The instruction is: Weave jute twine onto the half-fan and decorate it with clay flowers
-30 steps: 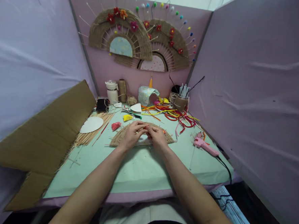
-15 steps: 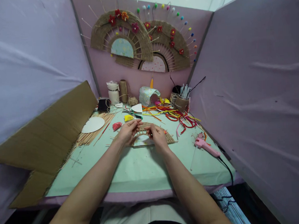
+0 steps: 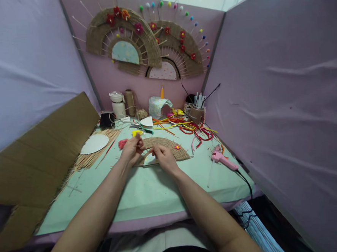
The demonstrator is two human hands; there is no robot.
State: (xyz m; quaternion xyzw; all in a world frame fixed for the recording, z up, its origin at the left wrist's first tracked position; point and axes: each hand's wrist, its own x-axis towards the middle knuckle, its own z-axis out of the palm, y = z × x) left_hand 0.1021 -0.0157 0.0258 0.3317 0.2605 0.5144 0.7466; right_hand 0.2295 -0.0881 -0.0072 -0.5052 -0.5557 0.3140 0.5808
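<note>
A half-round fan of woven brown twine [image 3: 163, 142] lies on the green-covered table, with a red flower [image 3: 177, 147] on its right part and a pale patterned half-disc [image 3: 150, 159] at its lower middle. Over the fan's left part is my left hand [image 3: 133, 148], its fingertips pinched together. My right hand [image 3: 163, 156] is beside it, above the half-disc, with thumb and forefinger closed. Whatever sits between the fingers of either hand is too small to make out. Both hands cover parts of the fan.
Thin sticks [image 3: 87, 157] and a white oval [image 3: 94, 144] lie left beside standing cardboard [image 3: 44, 148]. Behind are a white jar [image 3: 118, 105], a twine spool [image 3: 130, 103] and coloured pipe cleaners [image 3: 185, 125]. A pink glue gun [image 3: 224, 160] with a cord lies right.
The view has swung slightly, shifting everything left. My right hand has moved left relative to the fan, uncovering more of its right part and the red flower.
</note>
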